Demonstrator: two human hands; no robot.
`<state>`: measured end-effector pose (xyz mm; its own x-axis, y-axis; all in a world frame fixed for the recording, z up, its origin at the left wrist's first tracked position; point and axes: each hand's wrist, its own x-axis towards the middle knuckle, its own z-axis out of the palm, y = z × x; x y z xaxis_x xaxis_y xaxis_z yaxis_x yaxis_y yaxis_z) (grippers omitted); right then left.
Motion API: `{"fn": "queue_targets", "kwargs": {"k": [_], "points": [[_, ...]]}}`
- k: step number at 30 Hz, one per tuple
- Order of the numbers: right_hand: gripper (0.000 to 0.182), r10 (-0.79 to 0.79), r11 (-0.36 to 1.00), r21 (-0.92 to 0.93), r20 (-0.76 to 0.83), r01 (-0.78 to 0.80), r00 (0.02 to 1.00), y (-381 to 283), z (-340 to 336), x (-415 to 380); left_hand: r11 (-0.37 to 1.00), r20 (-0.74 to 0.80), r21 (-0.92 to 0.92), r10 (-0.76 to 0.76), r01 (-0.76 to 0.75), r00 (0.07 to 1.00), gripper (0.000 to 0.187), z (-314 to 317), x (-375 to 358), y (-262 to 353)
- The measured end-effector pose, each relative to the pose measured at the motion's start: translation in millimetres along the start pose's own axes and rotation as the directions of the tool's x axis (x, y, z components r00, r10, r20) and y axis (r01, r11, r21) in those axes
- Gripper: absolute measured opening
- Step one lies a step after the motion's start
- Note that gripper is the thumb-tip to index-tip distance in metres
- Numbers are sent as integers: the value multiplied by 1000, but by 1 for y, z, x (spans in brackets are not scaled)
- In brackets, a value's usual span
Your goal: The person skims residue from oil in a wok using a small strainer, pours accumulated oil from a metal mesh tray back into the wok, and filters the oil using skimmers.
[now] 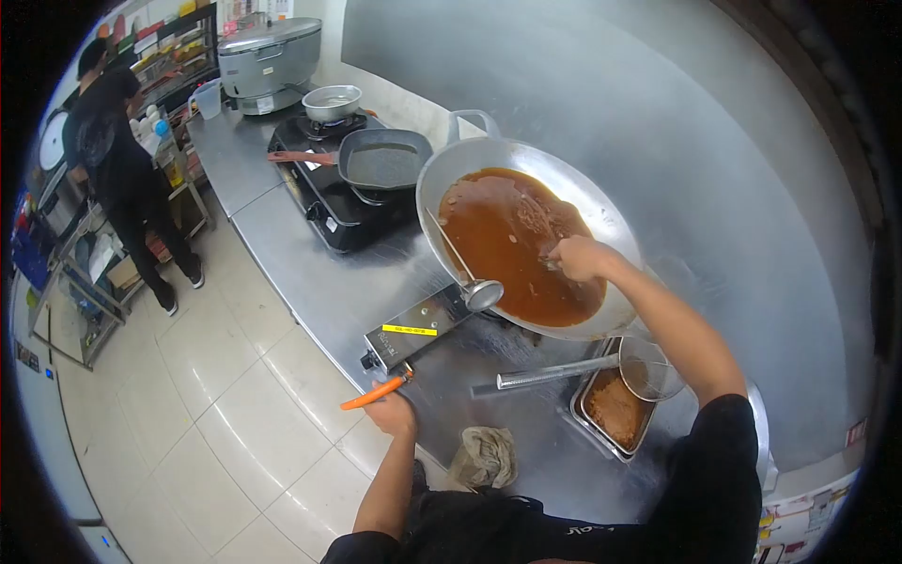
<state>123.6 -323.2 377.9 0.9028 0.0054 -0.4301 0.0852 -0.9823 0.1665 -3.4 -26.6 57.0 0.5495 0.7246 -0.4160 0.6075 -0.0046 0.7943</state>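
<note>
My right hand [581, 258] reaches over a wide metal wok [615, 226] of brown liquid [489, 235]. Its fingers are closed, and what they hold is hard to make out. Pale streaks and bits float near the fingertips. A ladle [484, 295] hangs at the wok's near left rim, its handle crossing the liquid. At the counter's front edge, my left hand [390, 414] is beside an orange hose [374, 392] that runs from the burner [409, 334]. The hose crosses in front of this hand and hides most of its fingers.
A mesh strainer [650, 369] lies over a metal tray of brown crumbs [615, 414]. A crumpled cloth [487, 458] rests near my body. Left of the wok, a square pan [383, 162] and metal bowl [332, 103] sit on a black stove. Another person [113, 150] stands at far-left shelves.
</note>
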Motion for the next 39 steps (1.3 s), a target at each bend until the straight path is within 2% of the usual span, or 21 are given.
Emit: {"fn": "queue_targets", "kwargs": {"k": [3,9,12,15,18,21,24,28,30,31,32,34,38,39], "points": [[34,-93,989,118,-11,94,996,-24,-9,-9,999,11,-12,43,-43,999,52,0,1,-4],[35,-67,919,388,-34,76,997,-53,-29,-48,1000,-109,-12,20,-22,994,50,3,-1,0],[34,-82,902,415,-106,119,991,-47,-24,-63,999,-61,24,29,-27,998,49,6,4,-8],[34,-51,887,452,-111,96,992,-42,-19,-82,999,-43,8,36,-36,998,47,3,2,-5],[34,-64,895,427,-164,129,984,-23,-3,-90,999,-16,39,-23,24,1000,44,-6,-9,11],[34,-89,881,432,-247,192,965,4,19,-91,999,-7,-11,50,-50,999,43,-3,-6,1],[34,-75,855,479,-266,199,961,22,29,-97,999,-39,30,32,-31,999,42,1,-4,-2],[33,81,835,549,-211,49,974,46,18,-129,998,-15,53,26,-25,1000,44,-5,-13,6],[33,100,802,593,-240,64,966,76,26,-138,997,-13,79,26,-25,1000,46,-11,-22,14],[33,113,785,615,-254,71,960,90,30,-144,996,0,61,58,-58,998,46,-10,-20,12],[35,113,831,554,-266,56,957,99,27,-158,995,14,42,89,-90,996,47,-7,-16,5],[35,212,782,623,-230,-24,950,130,36,-178,985,76,20,169,-171,983,48,-1,-3,-11],[36,396,704,699,-245,-122,885,161,51,-247,996,55,76,41,-45,998,50,-15,-30,18],[36,433,688,712,-249,-139,867,170,58,-265,991,74,87,95,-102,993,50,-12,-31,17]]}}
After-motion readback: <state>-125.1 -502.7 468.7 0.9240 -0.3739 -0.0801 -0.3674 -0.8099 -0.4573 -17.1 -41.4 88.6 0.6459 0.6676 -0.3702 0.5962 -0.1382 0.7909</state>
